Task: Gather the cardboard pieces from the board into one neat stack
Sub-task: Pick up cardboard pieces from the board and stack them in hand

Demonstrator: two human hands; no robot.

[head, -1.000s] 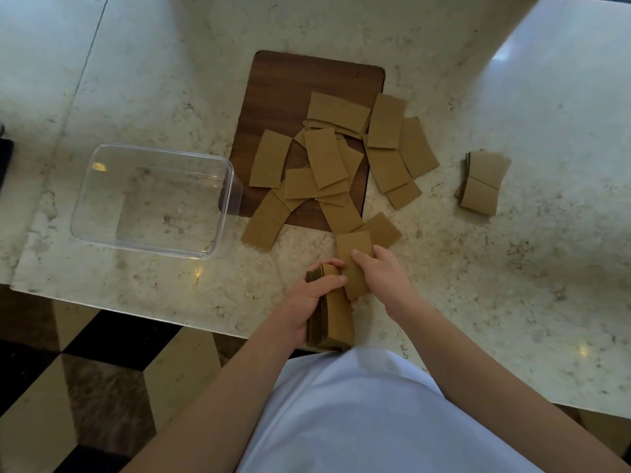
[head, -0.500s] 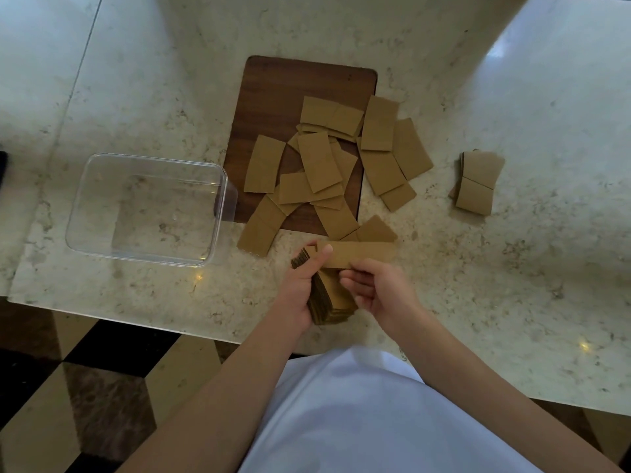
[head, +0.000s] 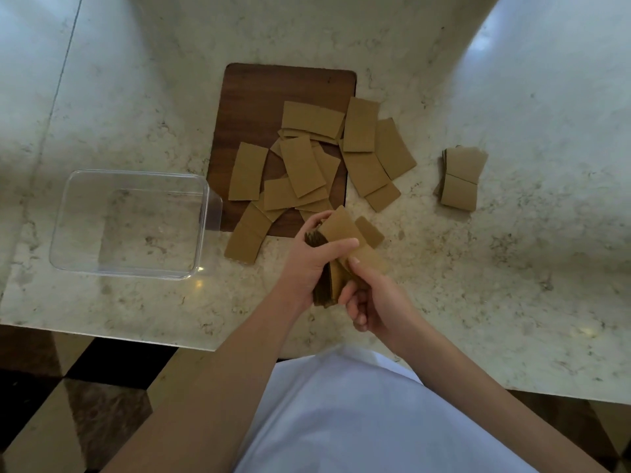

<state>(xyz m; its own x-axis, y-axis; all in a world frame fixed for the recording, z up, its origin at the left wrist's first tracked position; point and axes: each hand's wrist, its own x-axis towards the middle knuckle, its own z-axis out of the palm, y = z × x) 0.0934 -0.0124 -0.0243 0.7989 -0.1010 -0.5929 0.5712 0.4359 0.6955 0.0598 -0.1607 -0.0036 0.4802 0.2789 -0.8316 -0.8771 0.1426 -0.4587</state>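
Several brown cardboard pieces (head: 302, 167) lie scattered over the dark wooden board (head: 259, 97) and spill onto the marble counter beside it. My left hand (head: 307, 264) grips a thick stack of cardboard pieces (head: 339, 233) held on edge above the counter, just in front of the board. My right hand (head: 374, 302) touches the stack's near right side, its thumb pressing the top piece against the stack. One loose piece (head: 370, 232) lies right behind the stack.
A clear plastic tub (head: 201, 199) stands left of the board, touching its edge. A small separate pile of cardboard (head: 462, 177) sits to the right on the counter. The counter's front edge (head: 102, 334) runs close below my hands.
My right hand lifted a piece from the counter, turned it and laid it on the stack. The stack in my left hand tilted and moved slightly toward the board.
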